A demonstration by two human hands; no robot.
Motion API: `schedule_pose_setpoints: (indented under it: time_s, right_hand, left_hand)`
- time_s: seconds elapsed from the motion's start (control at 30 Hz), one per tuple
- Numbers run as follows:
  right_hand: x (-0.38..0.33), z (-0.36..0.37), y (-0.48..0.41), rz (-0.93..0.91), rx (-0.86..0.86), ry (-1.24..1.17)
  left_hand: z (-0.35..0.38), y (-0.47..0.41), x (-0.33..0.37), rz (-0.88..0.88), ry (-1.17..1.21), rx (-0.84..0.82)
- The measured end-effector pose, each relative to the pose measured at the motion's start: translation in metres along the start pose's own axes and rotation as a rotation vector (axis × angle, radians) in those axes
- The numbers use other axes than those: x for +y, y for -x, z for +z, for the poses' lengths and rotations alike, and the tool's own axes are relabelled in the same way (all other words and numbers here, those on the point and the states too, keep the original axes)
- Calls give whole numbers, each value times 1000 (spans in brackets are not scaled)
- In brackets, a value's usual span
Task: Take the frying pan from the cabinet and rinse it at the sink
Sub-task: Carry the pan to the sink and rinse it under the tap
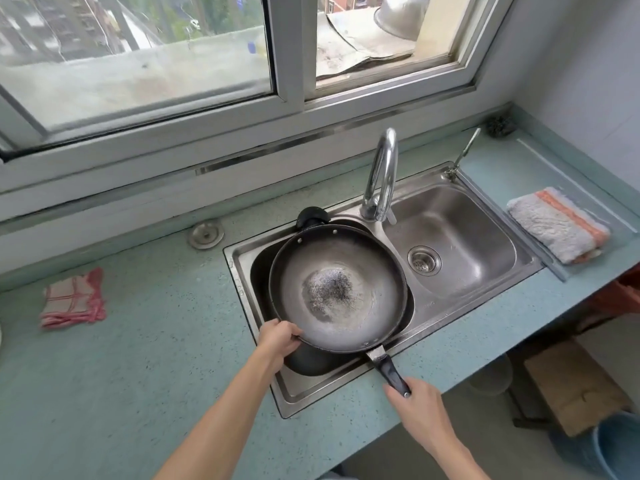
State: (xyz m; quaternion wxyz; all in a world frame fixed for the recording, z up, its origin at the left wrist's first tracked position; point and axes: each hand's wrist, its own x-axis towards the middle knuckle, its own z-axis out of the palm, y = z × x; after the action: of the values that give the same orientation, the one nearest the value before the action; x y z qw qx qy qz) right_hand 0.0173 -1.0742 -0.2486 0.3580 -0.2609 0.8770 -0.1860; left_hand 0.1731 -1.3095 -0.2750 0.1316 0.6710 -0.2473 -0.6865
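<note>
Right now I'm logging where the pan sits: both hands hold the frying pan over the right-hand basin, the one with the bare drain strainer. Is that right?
Not quite. The head view shows the frying pan over the left-hand basin; the right-hand basin with the bare drain strainer holds nothing. The rest stands: the left hand grips the rim and the right hand the handle.

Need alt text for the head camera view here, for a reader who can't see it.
A person holds a frying pan over the left basin of a double steel sink, left hand on the rim and right hand on the handle. The faucet stands behind, with no water visible. Folded cloths lie on the counter on both sides, below a window.
</note>
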Motion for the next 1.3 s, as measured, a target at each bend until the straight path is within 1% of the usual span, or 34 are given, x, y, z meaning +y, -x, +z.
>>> schedule_pose_setpoints:
  time_s: [0.1,0.17,0.33,0.47,0.57,0.6,0.67,0.73,0.77,0.83,0.87,0.97,1.07,1.17,1.23,1.3]
  right_hand:
    - [-7,4,-4,10,25,28]
    - [-11,6,-6,-3,26,95]
    - [-13,10,-9,-40,-39,270]
    - [-12,4,-12,-67,-106,308]
    - [-14,-4,-13,-76,-173,347]
    - [-16,-8,-14,-81,-184,369]
    - [-21,-20,-20,-93,-168,390]
    - [-30,-38,-35,-105,-117,389]
    - [-35,-48,-46,-120,-97,397]
    - [-45,-69,-73,-162,-84,432]
    - [-51,-78,-88,-182,-81,447]
    - [-70,-100,-132,-211,-76,433]
    - [-95,-119,-172,-246,-96,341]
    - [-119,-131,-210,-252,-104,196]
    - [-133,-139,-233,-244,-92,128]
    - [-142,-142,-255,-209,-140,94]
  left_hand:
    - [7,-7,10,2,-5,-4]
    - [8,-11,13,2,5,-10]
    - [6,-11,11,-7,13,-28]
    - [3,-13,6,9,-19,-46]
    - [6,-6,5,33,-85,-16]
    - [9,0,6,46,-131,18]
    - [18,19,14,144,-329,139]
    - [33,41,30,348,-542,243]
    - [43,54,41,478,-561,236]
    - [69,80,68,714,-499,121]
    - [83,91,82,805,-475,52]
    - [129,117,120,992,-518,-78]
    - [168,130,148,1053,-536,-72]
    - [190,126,155,1106,-529,66]
    - [202,121,151,1099,-513,82]
    - [210,121,148,1076,-471,88]
